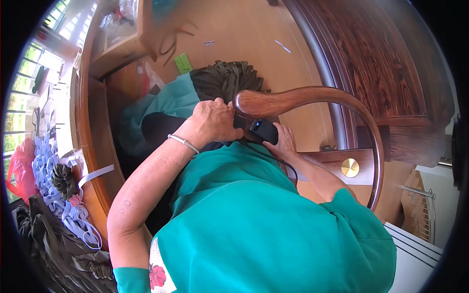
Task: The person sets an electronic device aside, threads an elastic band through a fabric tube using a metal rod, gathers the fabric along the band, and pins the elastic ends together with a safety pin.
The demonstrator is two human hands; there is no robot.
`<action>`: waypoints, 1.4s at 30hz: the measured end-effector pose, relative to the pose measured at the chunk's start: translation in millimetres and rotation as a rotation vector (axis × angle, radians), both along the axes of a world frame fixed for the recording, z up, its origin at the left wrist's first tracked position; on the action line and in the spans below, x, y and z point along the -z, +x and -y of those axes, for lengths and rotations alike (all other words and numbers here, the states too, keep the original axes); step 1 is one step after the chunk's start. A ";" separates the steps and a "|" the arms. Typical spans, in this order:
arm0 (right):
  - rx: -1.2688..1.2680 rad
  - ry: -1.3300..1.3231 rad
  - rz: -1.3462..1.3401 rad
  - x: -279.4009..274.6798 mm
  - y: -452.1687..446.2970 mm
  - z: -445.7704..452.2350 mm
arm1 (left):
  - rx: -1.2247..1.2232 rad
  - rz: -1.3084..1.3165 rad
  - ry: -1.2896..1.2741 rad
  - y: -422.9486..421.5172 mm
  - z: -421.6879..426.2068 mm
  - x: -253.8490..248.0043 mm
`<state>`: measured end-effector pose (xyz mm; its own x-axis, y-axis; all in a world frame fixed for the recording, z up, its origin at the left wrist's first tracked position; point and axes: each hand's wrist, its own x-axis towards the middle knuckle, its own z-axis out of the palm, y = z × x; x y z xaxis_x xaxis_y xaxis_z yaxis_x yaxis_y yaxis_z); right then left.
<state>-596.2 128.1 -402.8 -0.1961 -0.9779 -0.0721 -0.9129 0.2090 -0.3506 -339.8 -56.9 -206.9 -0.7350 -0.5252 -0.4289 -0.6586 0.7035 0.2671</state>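
My left hand (215, 121) is at my lap, its fingers curled down beside the rounded end of a wooden armrest (264, 103); what its fingertips hold, if anything, is hidden. My right hand (283, 141) is closed on a black device (265, 131) with a small blue light, just below the armrest. A dark cable (288, 166) runs along my green shirt near that hand. Beyond my hands, a bundle of dark brown fabric strips (227, 80) lies beside teal cloth (163, 100).
An open drawer (117, 56) holding plastic bags is at the upper left. A green card (183, 63) lies on the floor. Blue straps (58, 185) and dark fabric (53, 249) are piled at the left. Dark wooden furniture (376, 53) stands at the right.
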 end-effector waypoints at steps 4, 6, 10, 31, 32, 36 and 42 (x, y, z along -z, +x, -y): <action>0.007 -0.030 -0.019 11.8 -4.4 2.0 | -0.017 -0.008 -0.024 -7.0 -0.6 15.1; 0.018 -0.027 -0.023 14.6 -5.2 3.7 | -0.020 -0.002 -0.029 -9.8 -1.2 17.9; 0.052 0.003 -0.029 20.5 -6.5 6.6 | -0.030 -0.045 -0.052 -12.0 -1.8 26.2; -0.086 0.145 0.431 -23.9 -24.2 39.3 | -0.174 -0.311 -0.099 -29.4 -0.7 104.1; -0.066 0.259 0.617 -41.4 -21.3 45.9 | -0.169 -0.333 -0.123 -30.9 -1.5 110.4; -0.195 0.103 0.538 -79.5 15.1 56.5 | -0.195 -0.370 -0.120 -33.5 -4.7 120.9; -0.263 -0.034 0.318 -77.5 52.0 62.6 | -0.235 -0.356 -0.095 -35.3 -6.6 143.8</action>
<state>-544.2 65.5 -325.3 0.0877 -0.9946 -0.0554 -0.7787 -0.0338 -0.6264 -375.1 -50.3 -350.7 -0.6844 -0.7205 -0.1115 -0.6819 0.5784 0.4478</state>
